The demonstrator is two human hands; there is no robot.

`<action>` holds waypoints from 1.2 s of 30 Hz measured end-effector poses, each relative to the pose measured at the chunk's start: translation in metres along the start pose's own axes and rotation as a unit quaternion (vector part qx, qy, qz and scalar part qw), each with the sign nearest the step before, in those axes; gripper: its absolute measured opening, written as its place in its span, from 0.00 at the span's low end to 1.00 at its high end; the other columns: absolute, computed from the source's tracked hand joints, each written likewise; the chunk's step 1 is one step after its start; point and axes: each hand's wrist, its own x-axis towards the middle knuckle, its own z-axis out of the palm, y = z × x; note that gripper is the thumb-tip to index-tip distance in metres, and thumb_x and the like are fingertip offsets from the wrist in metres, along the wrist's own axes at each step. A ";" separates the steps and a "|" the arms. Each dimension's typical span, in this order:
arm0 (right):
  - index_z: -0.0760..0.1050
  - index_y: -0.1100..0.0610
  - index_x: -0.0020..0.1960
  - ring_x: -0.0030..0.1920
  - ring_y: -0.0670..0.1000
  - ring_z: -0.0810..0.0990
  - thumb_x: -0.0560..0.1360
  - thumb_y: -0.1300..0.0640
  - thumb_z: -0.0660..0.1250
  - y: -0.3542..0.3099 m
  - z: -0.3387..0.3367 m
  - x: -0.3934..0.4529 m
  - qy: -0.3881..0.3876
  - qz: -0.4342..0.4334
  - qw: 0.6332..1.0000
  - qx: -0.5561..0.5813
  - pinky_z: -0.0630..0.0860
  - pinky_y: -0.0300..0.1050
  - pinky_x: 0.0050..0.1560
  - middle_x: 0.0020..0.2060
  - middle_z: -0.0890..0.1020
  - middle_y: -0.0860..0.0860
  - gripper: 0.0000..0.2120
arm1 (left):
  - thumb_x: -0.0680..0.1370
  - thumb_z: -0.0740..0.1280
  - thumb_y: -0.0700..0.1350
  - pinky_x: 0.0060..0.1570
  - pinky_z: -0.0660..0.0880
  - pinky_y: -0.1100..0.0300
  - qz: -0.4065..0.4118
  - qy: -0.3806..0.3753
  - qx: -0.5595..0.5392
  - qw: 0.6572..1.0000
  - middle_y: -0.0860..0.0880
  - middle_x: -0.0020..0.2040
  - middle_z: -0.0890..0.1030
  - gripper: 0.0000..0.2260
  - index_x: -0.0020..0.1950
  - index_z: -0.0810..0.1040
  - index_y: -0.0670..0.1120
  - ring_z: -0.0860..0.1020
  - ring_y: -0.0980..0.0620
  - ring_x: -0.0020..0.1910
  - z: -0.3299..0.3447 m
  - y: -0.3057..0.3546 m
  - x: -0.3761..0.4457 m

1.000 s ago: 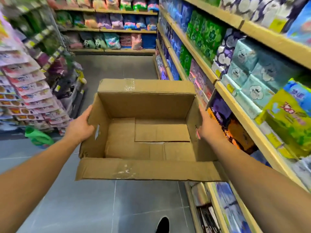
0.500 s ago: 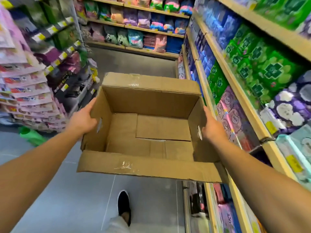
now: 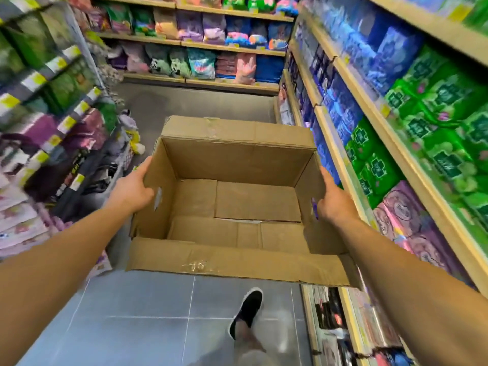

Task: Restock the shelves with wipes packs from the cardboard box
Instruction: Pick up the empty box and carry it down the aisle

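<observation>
Your left hand [image 3: 133,190] and right hand [image 3: 334,202] each grip a side wall of the open brown cardboard box [image 3: 237,207], mid-frame and showing only its bare floor. Wooden shelves [image 3: 351,165] of green packs [image 3: 433,120] fill the right.

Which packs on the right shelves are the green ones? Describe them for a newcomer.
Start at the right shelves, beside the box held by the right hand. The green packs fill the middle tiers. Blue packs lie farther along, purple packs nearer; only these are bright green.
</observation>
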 end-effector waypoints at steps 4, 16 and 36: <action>0.47 0.38 0.78 0.49 0.64 0.79 0.75 0.59 0.65 -0.015 0.013 0.098 0.004 0.003 1.000 0.006 0.77 0.55 0.49 0.47 0.80 0.63 0.40 | 0.76 0.65 0.40 0.45 0.73 0.54 0.020 0.011 0.007 1.000 0.40 0.60 0.79 0.35 0.78 0.53 0.57 0.79 0.39 0.51 0.014 0.020 0.097; 0.45 0.34 0.76 0.46 0.61 0.78 0.76 0.62 0.63 -0.089 -0.020 0.356 -0.003 -0.017 1.000 -0.004 0.79 0.56 0.47 0.49 0.78 0.59 0.41 | 0.74 0.66 0.41 0.42 0.72 0.52 0.007 0.046 0.017 0.999 0.38 0.59 0.79 0.35 0.77 0.55 0.59 0.79 0.36 0.50 0.020 0.085 0.339; 0.45 0.36 0.77 0.58 0.60 0.77 0.76 0.65 0.65 -0.263 -0.006 0.700 0.051 0.039 0.998 0.013 0.79 0.56 0.53 0.64 0.74 0.57 0.43 | 0.75 0.66 0.46 0.57 0.76 0.45 0.028 0.000 0.011 1.000 0.40 0.64 0.76 0.36 0.75 0.50 0.66 0.76 0.36 0.58 -0.007 0.126 0.788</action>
